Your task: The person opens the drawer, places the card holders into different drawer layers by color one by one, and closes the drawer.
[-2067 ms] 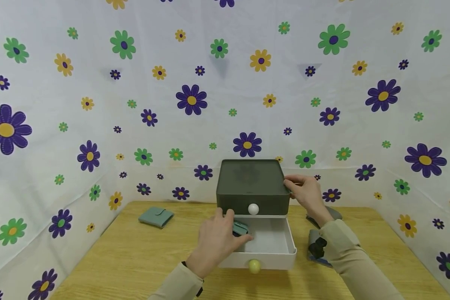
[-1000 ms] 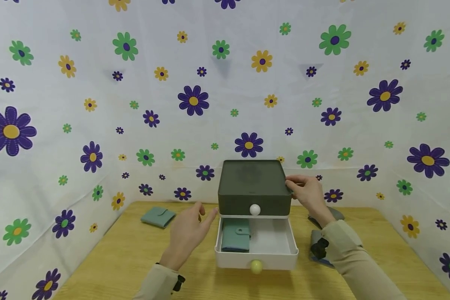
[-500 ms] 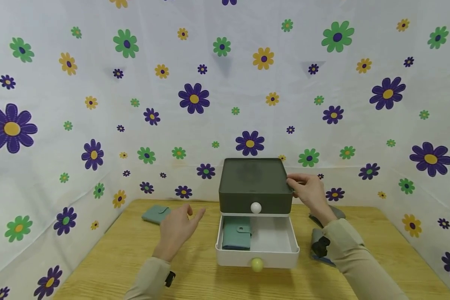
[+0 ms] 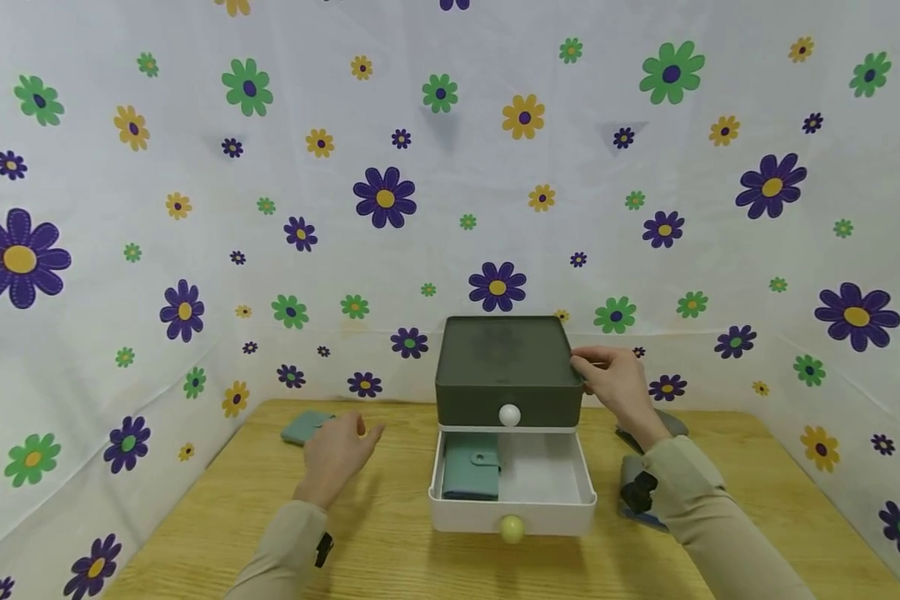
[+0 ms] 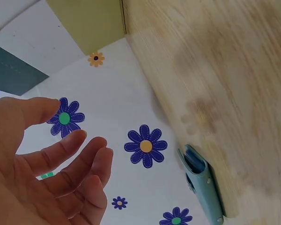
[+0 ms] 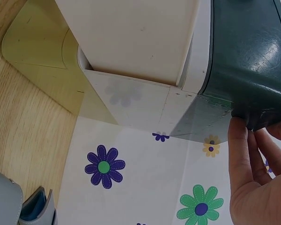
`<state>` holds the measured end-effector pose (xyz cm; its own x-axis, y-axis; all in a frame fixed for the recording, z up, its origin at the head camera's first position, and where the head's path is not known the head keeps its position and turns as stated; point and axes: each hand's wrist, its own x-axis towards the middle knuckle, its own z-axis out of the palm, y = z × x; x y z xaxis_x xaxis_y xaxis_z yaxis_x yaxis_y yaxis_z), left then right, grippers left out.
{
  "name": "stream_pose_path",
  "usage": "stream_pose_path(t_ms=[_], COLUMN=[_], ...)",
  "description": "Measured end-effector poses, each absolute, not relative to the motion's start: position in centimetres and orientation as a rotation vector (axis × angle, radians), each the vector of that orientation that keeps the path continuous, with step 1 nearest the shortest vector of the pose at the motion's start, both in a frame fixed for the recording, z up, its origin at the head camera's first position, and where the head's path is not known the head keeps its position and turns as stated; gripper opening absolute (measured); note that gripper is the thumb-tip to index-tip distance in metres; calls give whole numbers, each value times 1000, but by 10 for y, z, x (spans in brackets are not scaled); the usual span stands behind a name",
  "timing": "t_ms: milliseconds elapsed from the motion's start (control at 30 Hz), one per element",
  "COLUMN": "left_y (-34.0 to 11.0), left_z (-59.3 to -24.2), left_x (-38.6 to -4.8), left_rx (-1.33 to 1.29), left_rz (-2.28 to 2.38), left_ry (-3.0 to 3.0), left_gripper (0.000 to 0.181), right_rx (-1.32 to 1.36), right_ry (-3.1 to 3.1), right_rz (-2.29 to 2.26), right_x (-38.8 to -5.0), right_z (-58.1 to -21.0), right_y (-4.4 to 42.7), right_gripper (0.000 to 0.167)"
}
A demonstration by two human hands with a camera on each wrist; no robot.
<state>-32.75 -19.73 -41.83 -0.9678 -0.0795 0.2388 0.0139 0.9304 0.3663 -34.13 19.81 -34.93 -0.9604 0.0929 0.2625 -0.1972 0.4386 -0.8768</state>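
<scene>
A small two-drawer box [image 4: 504, 354] with a dark green top stands on the table, its white lower drawer [image 4: 547, 467] pulled out. In the drawer's left part lies a teal wallet [image 4: 470, 471] with a snap strap. My right hand [image 4: 617, 385] holds the box's upper right edge, thumb and fingertips on the green casing [image 6: 253, 61]. My left hand [image 4: 336, 454] hovers over the table left of the box, fingers loosely curved and holding nothing. Just behind it, partly hidden, is another teal wallet [image 4: 300, 428]; the left wrist view shows this wallet [image 5: 203, 190] beyond the fingertips.
Right of the box, partly behind my right forearm, lie a grey-blue wallet [image 4: 633, 471] and a darker grey one [image 4: 671, 425]. A white flowered cloth [image 4: 270, 125] encloses the wooden table [image 4: 390, 550]. White and yellow-green knobs stick out of the two drawers.
My left hand has left the wallet in the drawer and moved left, towards the other teal wallet, now partly covering it. My right hand stays on the box edge.
</scene>
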Motion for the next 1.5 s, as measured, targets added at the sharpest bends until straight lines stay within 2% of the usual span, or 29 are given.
stream_pose_path(t_ms=[400,667,967,1133,1500], left_y=[-218,-231,-247,-257,-270], left_z=[-429,-440,-446,-451,-464], left_x=[-340,-347,-351,-361,-375], left_rx=[39,73,80,75,-53], left_rz=[-569,-607,-561,-456,-242], left_ry=[-2855,-2889,-2922,-2925,-2909], left_gripper=[33,43,27,11,26], right_rx=[107,82,89,90,72], right_ry=[-2414,-2430,-2427,-2420,-2428], right_rz=[1540,1526,1517,1518,1522], right_x=[-340,-339,-341,-340,-341], right_z=[-350,-351,-349,-348,-349], right_y=[199,198,198,198,195], right_gripper=[32,33,33,33,33])
